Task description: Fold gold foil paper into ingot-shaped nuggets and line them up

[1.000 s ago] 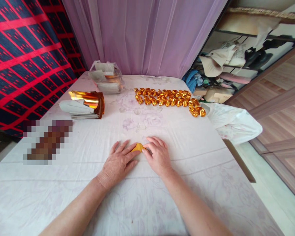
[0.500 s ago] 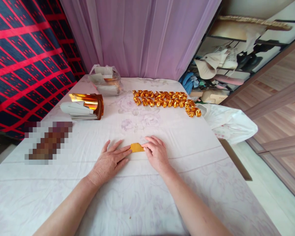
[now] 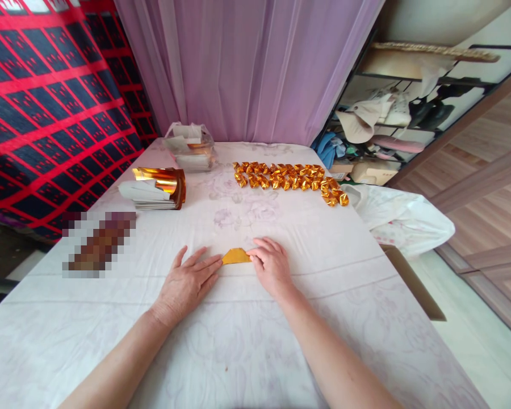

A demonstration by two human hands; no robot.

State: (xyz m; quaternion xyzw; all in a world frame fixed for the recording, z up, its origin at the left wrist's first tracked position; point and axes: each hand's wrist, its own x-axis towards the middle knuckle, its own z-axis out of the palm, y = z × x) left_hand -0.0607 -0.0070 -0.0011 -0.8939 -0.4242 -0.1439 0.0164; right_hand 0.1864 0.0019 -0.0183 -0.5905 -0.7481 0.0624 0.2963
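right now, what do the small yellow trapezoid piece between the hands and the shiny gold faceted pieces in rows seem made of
Small yellow trapezoid piece: probably paper, matte; looks flat, with straight edges. Shiny gold faceted pieces: likely foil or foil-coated paper, glossy; creased facets throw bright glints.

Purple curtain point(image 3: 247, 68) hanging between red-and-navy cloth point(image 3: 46, 108) and beige hat point(image 3: 360, 122).

The tabletop point(image 3: 238, 335) holds folded gold paper point(image 3: 237, 257) midway, gold lumps point(image 3: 295, 182) toward its far-right corner, a paper stack point(image 3: 153, 197) and bag point(image 3: 193, 162) near its left edge.
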